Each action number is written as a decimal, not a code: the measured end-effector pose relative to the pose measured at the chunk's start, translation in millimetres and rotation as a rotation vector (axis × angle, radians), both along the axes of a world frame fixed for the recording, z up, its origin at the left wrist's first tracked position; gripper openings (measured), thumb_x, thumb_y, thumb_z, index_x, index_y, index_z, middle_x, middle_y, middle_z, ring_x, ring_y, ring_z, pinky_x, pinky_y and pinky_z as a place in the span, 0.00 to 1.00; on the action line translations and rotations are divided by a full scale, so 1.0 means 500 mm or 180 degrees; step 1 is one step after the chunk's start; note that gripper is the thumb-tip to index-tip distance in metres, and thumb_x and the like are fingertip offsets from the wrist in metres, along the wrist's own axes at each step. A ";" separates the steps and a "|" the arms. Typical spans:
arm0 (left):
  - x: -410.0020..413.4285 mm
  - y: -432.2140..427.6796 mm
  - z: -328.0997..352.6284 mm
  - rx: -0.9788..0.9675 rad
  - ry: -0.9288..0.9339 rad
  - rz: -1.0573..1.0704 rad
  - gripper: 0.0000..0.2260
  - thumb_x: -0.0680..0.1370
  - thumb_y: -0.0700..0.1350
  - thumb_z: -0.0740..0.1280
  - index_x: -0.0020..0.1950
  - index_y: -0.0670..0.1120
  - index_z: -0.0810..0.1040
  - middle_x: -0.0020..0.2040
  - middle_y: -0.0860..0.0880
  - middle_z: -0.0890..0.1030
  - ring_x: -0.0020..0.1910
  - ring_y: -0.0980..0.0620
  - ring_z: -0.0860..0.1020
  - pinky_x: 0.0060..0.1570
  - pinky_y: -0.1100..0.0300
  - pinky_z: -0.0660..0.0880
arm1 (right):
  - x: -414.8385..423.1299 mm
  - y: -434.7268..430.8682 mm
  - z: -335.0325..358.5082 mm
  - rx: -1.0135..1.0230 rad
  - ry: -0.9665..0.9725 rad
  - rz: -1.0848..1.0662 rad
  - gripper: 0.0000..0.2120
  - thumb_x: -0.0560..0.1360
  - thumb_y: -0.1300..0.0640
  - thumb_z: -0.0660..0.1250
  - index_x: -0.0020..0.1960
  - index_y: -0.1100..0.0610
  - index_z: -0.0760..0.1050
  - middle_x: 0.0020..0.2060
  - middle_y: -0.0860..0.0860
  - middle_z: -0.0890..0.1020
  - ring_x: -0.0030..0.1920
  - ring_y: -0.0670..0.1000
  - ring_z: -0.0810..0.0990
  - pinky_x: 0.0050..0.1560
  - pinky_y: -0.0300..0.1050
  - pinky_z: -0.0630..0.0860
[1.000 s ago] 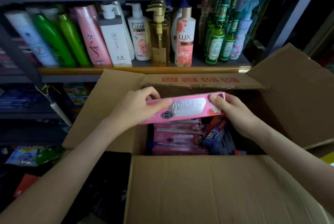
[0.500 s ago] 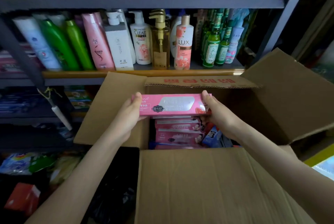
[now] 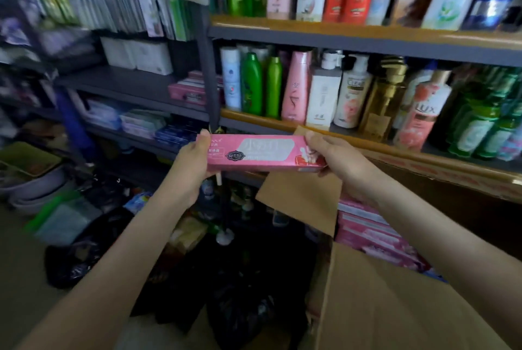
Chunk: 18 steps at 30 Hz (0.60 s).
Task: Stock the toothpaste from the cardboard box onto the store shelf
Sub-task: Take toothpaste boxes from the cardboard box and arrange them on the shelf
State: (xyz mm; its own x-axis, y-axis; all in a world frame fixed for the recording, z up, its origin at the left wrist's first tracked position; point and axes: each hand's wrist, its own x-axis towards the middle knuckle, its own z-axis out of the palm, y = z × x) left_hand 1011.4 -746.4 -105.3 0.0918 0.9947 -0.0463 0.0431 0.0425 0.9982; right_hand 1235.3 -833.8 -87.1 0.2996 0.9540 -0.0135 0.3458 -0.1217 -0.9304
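Fingers [image 3: 204, 138] of the left hand [image 3: 187, 171] curl round one end of a pink toothpaste carton [image 3: 262, 152], and we see the right hand [image 3: 341, 163] gripping the other end, thumb on top. The carton is held level in the air, its printed face towards us, before the shelf [image 3: 254, 118] of shampoo bottles [image 3: 296, 87]. Below right stands the open cardboard box [image 3: 395, 307], more pink cartons [image 3: 370, 234] stacked inside.

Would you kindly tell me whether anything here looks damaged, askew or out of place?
Nothing stands out. The pink toothpaste box, gripped at its ends by the left hand and right hand, looks undented, and the bottles on the shelf stand upright.
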 end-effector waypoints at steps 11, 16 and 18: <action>-0.383 0.328 0.011 0.0305 0.0710 0.0099 0.15 0.82 0.57 0.57 0.47 0.50 0.77 0.46 0.53 0.80 0.46 0.57 0.77 0.57 0.56 0.73 | -0.321 0.345 0.020 -0.0108 -0.0381 0.0690 0.18 0.72 0.41 0.70 0.47 0.57 0.80 0.37 0.49 0.79 0.40 0.49 0.76 0.43 0.44 0.71; -0.430 0.495 0.012 0.0643 0.0909 0.0120 0.20 0.78 0.60 0.63 0.55 0.43 0.77 0.54 0.47 0.80 0.54 0.48 0.77 0.58 0.55 0.72 | -0.382 0.477 0.002 0.0027 -0.0732 0.0195 0.14 0.74 0.48 0.70 0.55 0.54 0.77 0.46 0.48 0.81 0.49 0.49 0.79 0.53 0.44 0.73; -0.420 0.548 0.004 0.0783 0.0927 0.0055 0.12 0.80 0.53 0.63 0.53 0.44 0.77 0.51 0.48 0.79 0.53 0.47 0.77 0.57 0.54 0.71 | -0.392 0.521 -0.007 0.0048 -0.1025 -0.0060 0.14 0.75 0.49 0.69 0.58 0.54 0.76 0.49 0.50 0.80 0.51 0.50 0.78 0.52 0.43 0.72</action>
State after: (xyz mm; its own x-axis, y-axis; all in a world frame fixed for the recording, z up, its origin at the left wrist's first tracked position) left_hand 801.3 -472.6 -103.2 0.0932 0.9806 0.1724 0.3280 -0.1938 0.9246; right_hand 1039.5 -573.1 -90.5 0.3038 0.9476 0.0989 0.6205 -0.1180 -0.7753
